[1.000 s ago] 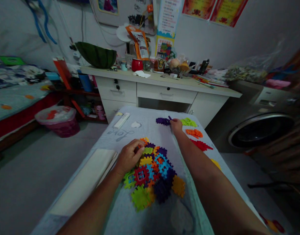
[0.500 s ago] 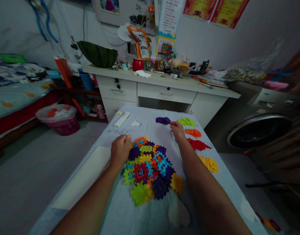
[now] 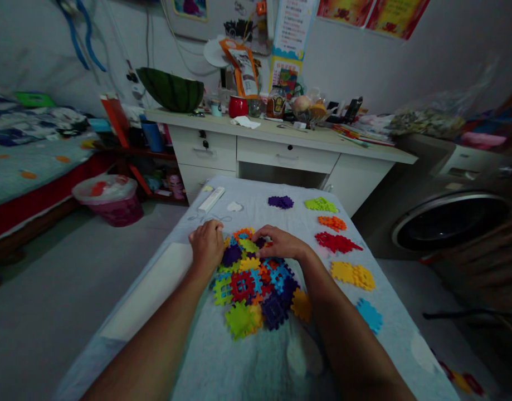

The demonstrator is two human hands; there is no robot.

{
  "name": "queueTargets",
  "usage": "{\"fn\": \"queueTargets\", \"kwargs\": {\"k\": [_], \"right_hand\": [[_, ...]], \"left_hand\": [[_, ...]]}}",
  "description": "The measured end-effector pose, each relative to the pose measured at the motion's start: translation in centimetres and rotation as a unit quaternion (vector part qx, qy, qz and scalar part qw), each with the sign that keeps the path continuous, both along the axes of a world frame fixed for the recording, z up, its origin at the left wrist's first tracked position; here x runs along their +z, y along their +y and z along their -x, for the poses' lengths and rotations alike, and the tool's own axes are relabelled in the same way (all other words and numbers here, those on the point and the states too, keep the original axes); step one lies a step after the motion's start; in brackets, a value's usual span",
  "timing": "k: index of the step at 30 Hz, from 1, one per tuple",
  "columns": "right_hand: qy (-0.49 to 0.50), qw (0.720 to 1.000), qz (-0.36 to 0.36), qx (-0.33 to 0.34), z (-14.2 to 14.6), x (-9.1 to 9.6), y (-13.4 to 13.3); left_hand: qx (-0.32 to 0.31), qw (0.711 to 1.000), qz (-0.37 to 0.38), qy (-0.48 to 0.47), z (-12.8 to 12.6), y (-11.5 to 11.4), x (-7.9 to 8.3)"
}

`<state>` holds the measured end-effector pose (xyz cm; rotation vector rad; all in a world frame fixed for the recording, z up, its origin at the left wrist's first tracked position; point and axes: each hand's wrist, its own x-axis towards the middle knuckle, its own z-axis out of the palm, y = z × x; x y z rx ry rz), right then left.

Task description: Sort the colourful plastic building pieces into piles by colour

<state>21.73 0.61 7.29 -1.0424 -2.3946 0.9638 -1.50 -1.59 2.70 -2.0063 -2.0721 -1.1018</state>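
Observation:
A mixed heap of notched plastic building tiles (image 3: 243,285) lies mid-table, in purple, lime, blue, red, orange and yellow. At the heap's left edge rests my left hand (image 3: 206,245), its fingers curled in; what they hold, if anything, is hidden. Over the upper right of the heap reaches my right hand (image 3: 278,243), thumb and fingers apart, with the tips at a lime tile (image 3: 248,245). Sorted by colour, small groups lie beyond and to the right: purple tiles (image 3: 280,201), lime tiles (image 3: 321,204), orange tiles (image 3: 332,223), red tiles (image 3: 337,242), yellow tiles (image 3: 352,275) and blue tiles (image 3: 369,316).
The cloth-covered table (image 3: 222,362) carries a white bar-shaped object (image 3: 211,199) at its far left. Behind it stands a white desk (image 3: 287,146) with a watermelon half (image 3: 172,92) and clutter. A washing machine (image 3: 452,195) is right; a pink bin (image 3: 109,203) is left.
My right hand has moved from beside the purple group back left and nearer, onto the mixed heap. My left hand stays at the heap's edge. The blue group on the right is now uncovered.

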Motion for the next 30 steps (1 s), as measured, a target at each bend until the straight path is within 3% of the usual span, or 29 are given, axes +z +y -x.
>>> {"fn": "queueTargets", "kwargs": {"k": [5,13,21,30], "right_hand": [[-0.089,0.994,-0.061,0.022,1.0,0.9,-0.7],[-0.112,0.990,-0.085,0.029,2.1,1.5,-1.3],[-0.117,0.990,-0.070,0.035,2.2,2.7,-2.0],[-0.060,0.996,-0.040,0.045,1.3,2.3,-1.4]], "left_hand": [[0.007,0.998,0.003,0.060,0.2,-0.1,0.4],[0.016,0.992,-0.002,0.124,0.1,-0.3,0.4],[0.070,0.988,0.026,0.137,-0.1,-0.5,0.4],[0.045,0.992,0.039,0.114,0.1,-0.4,0.5]]}}
